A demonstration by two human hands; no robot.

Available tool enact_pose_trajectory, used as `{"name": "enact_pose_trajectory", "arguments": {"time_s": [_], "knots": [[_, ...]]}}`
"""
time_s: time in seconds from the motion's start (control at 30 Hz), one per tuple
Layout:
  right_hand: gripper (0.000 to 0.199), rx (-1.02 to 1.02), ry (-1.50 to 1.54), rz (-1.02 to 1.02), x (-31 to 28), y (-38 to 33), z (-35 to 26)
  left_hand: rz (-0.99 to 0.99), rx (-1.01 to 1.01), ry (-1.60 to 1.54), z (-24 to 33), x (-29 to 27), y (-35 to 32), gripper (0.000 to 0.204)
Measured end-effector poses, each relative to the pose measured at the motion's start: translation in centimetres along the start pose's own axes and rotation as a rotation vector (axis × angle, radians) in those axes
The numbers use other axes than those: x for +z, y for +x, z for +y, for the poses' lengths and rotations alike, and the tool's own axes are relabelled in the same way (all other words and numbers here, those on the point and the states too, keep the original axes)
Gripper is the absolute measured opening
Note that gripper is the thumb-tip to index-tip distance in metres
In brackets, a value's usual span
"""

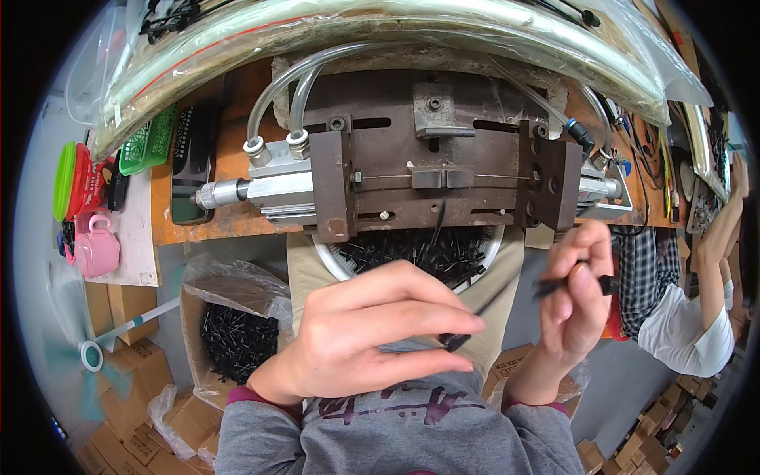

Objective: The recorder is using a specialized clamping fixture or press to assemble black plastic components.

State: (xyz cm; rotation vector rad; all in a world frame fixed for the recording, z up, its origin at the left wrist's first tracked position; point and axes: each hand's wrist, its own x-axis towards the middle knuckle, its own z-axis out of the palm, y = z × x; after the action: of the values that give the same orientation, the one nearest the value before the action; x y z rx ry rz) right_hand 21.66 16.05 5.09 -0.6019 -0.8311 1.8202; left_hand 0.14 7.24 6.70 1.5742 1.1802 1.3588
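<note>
Head view: my left grip pinches a thin black piece at its fingertips; my right grip curls round a black part. Too light a pinch could lose it into the white basin just ahead.

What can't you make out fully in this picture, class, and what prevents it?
All in the head view:
Black part in the left hand: partly covered by fingertips.
Black piece in the right hand: partly covered by the thumb.
White basin: far rim behind the brown fixture.
Fan blades: blurred.
</note>
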Motion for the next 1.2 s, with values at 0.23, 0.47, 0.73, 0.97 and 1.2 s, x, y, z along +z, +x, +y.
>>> {"name": "enact_pose_trajectory", "arguments": {"time_s": [0.23,0.47,0.73,0.97,1.2], "knots": [[0.021,-0.242,-0.232,0.068,-0.1,-0.4,0.4,0.199,0.154,0.638,-3.3,2.2,-0.1,0.031],[0.018,-0.346,-0.545,0.114,0.7,-0.6,0.7,0.120,0.242,1.037,-3.9,2.6,0.9,0.030],[0.021,-0.453,-0.756,0.098,1.5,-1.4,0.8,0.083,0.174,1.052,-3.3,2.2,1.4,0.028],[0.037,-0.879,-1.507,-0.131,1.3,-0.9,1.6,0.106,0.141,0.341,-1.6,2.0,1.0,0.040],[0.039,-0.933,-1.528,-0.282,1.8,0.3,3.0,0.080,0.088,0.076,-0.9,1.6,0.4,0.038]]}}
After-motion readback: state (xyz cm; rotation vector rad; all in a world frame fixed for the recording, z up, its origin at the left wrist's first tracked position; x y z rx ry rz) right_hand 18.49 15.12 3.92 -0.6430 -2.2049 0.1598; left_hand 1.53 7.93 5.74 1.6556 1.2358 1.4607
